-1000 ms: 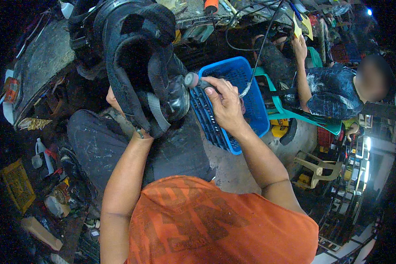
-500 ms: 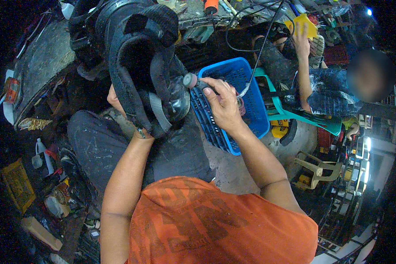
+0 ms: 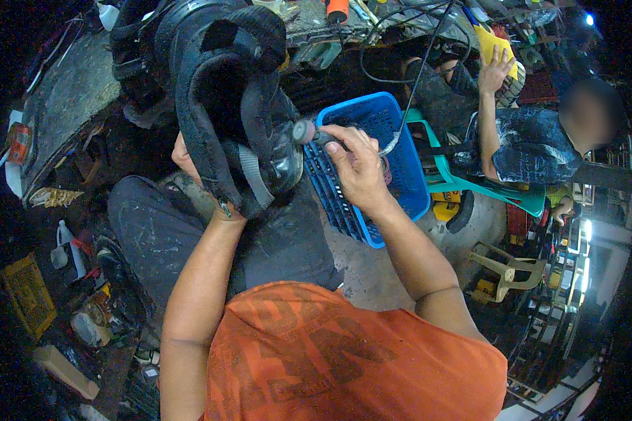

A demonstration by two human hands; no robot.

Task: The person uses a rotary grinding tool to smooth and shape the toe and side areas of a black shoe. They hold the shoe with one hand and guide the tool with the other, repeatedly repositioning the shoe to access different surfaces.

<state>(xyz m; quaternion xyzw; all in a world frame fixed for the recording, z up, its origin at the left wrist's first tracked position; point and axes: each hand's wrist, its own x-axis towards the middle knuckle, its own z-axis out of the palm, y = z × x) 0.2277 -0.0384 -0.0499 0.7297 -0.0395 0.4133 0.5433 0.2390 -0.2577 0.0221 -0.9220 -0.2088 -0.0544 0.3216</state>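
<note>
Black shoe (image 3: 255,123): above lap, left of blue basket (image 3: 419,168). Right hand (image 3: 358,168): grip clamped on round-headed tool (image 3: 304,132), head close against shoe. Left hand (image 3: 184,158): mostly hidden, grip indeterminable. Orange shirt (image 3: 435,344): dark block lettering.

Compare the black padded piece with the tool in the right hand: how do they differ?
The black padded piece is large; the tool is small. The padded piece has a deep opening; the tool ends in a round, pinkish head. The padded piece partly hides the left hand; the right hand holds the tool.
</note>
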